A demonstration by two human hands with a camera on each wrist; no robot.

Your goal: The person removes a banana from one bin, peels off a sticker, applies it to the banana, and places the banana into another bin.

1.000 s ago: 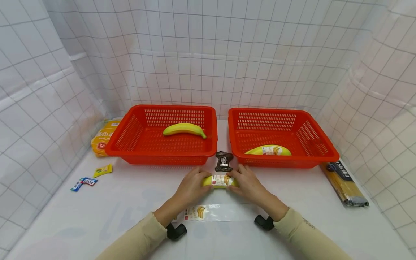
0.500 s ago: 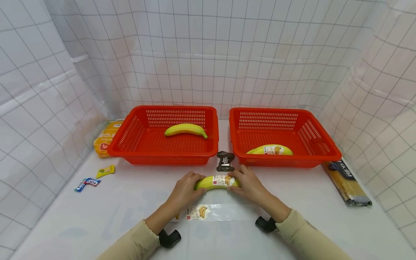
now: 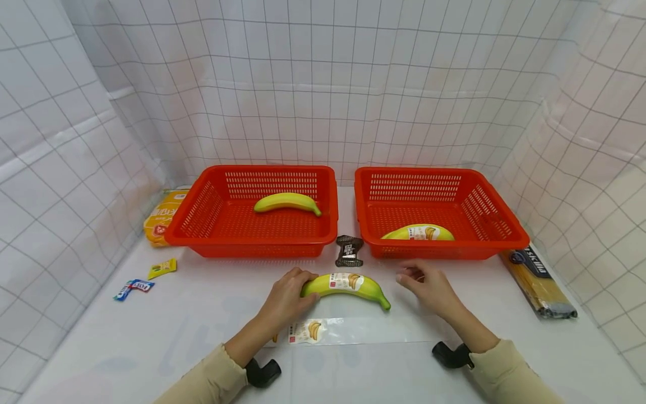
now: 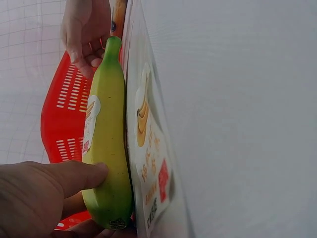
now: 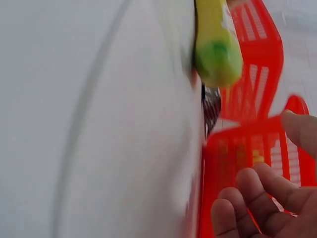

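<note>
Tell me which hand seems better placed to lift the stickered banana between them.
Probably the left hand: it grips one end of that banana; the right hand is apart from it, holding nothing.

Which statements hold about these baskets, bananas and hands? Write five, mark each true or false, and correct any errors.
1. The left hand holds a labelled banana. True.
2. The right hand grips that banana's stem. False: the right hand is apart from it.
3. Another labelled banana lies in the right basket. True.
4. The left basket holds two bananas. False: the left basket holds one banana.
5. The black packet is inside the right basket. False: the black packet lies on the table.
</note>
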